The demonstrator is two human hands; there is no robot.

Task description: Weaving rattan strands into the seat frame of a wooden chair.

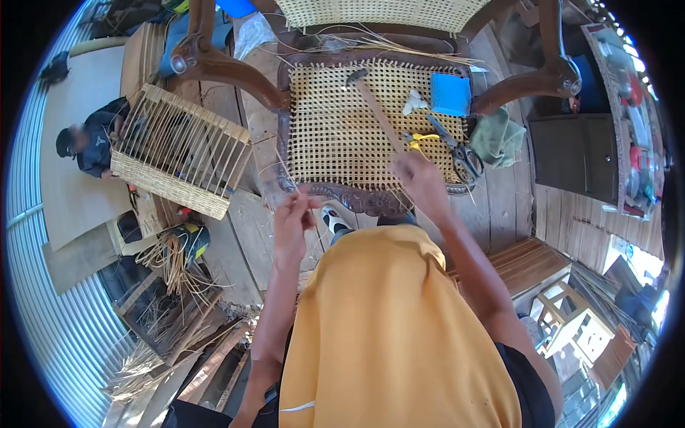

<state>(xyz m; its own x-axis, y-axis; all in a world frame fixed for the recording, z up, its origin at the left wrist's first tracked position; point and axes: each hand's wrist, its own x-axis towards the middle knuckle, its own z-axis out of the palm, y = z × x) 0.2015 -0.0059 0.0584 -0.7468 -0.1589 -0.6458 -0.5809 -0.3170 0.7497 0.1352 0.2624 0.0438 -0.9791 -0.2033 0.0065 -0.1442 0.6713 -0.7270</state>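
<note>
In front of me stands a carved dark wooden chair (367, 200) with a woven cane seat (332, 118). My right hand (419, 180) is closed around the handle of a hammer (378, 113), whose head is over the far part of the seat. Near the seat's front left corner, my left hand (291, 216) pinches a thin cane strip (285, 170) that sticks up from its fingertips. Yellow-handled pliers (419, 138), dark scissors (458, 150), a crumpled white piece (414, 102) and a blue block (451, 94) lie on the seat, right of the hammer.
Loose cane strands (378, 43) lie along the seat's back edge. A green cloth (497, 138) is at the right. On the left, a person (93, 143) is beside a slatted wooden frame (178, 146). Bundled cane (171, 260) lies lower left; a dark cabinet (574, 157) stands right.
</note>
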